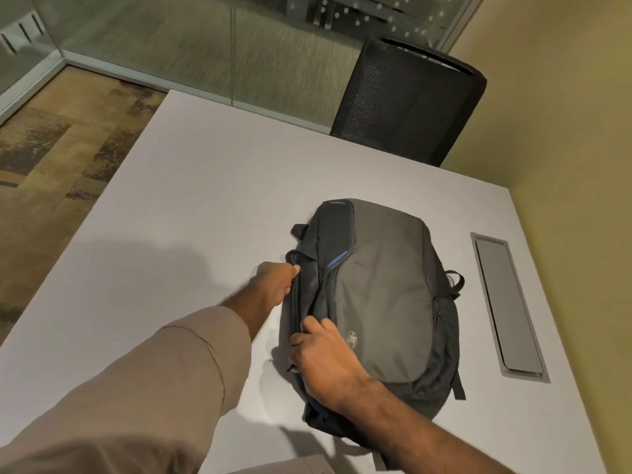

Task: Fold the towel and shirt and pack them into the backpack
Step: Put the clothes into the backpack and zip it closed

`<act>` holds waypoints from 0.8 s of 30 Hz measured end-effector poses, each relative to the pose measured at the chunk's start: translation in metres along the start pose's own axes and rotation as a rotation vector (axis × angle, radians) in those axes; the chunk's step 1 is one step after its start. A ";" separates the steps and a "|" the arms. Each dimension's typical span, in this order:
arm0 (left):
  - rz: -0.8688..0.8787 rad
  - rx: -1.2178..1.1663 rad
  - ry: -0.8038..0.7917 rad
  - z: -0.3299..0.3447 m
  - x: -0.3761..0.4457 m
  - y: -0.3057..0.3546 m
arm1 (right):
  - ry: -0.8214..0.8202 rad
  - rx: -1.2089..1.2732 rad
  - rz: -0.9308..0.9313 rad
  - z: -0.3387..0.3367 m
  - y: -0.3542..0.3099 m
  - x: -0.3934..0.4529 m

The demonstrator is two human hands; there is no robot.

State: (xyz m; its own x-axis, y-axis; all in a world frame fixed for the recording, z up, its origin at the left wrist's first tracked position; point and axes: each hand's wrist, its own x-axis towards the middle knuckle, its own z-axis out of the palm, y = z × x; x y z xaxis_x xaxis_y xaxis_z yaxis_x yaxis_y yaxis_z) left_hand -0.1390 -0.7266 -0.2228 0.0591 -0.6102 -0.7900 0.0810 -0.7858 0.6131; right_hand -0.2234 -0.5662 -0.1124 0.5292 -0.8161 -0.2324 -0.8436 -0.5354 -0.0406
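Note:
A grey and black backpack (383, 302) with blue trim lies flat on the white table (191, 206), its front panel facing up. My left hand (273, 285) grips the backpack's left side edge near the mesh pocket. My right hand (325, 360) pinches the same left edge lower down, fingers curled at the zipper seam. No towel or shirt shows anywhere in view.
A black mesh office chair (407, 100) stands at the table's far edge. A grey cable hatch (506, 302) is set into the table to the right of the backpack. A wall runs along the right; glass partitions stand at the back.

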 end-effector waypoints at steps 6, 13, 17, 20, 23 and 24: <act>0.058 0.010 -0.002 -0.006 -0.015 -0.003 | 0.016 -0.006 0.088 0.007 -0.005 -0.015; 0.170 0.233 -0.161 -0.041 -0.102 -0.047 | 0.209 0.119 0.153 0.017 -0.008 -0.023; -0.062 0.039 -0.315 -0.051 -0.155 -0.083 | 0.247 0.183 0.174 0.018 -0.010 -0.030; -0.084 -0.016 -0.269 -0.045 -0.154 -0.086 | 0.235 0.149 0.178 0.017 -0.009 -0.034; 0.007 0.137 -0.150 -0.034 -0.154 -0.079 | 0.196 0.082 0.173 0.022 -0.009 -0.037; 0.032 0.179 -0.105 -0.032 -0.155 -0.077 | 0.193 0.076 0.167 0.023 -0.010 -0.038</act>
State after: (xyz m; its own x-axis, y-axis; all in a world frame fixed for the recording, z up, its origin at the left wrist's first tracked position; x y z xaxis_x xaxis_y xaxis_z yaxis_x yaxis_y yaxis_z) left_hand -0.1226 -0.5682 -0.1481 -0.0460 -0.6351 -0.7710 -0.0978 -0.7653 0.6362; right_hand -0.2374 -0.5249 -0.1256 0.3836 -0.9220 -0.0526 -0.9212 -0.3780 -0.0918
